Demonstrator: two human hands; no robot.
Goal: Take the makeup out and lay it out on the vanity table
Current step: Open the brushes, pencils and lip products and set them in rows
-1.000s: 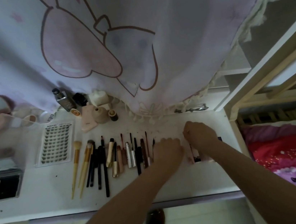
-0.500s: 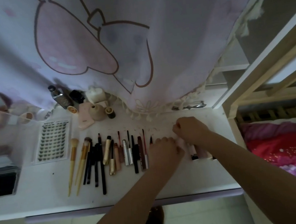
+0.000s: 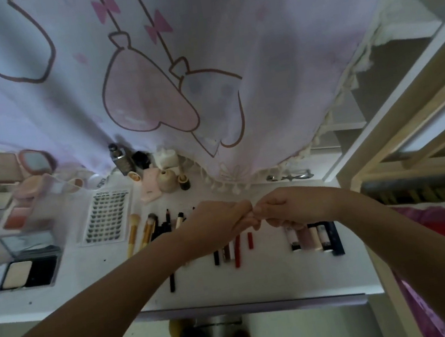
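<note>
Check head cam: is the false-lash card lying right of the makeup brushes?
No, the false-lash card lies to the left of the two gold-handled makeup brushes on the vanity table.

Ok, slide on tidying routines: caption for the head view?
Both hands, left hand and right hand, meet above rows of brushes and lip sticks on the vanity table.
</note>
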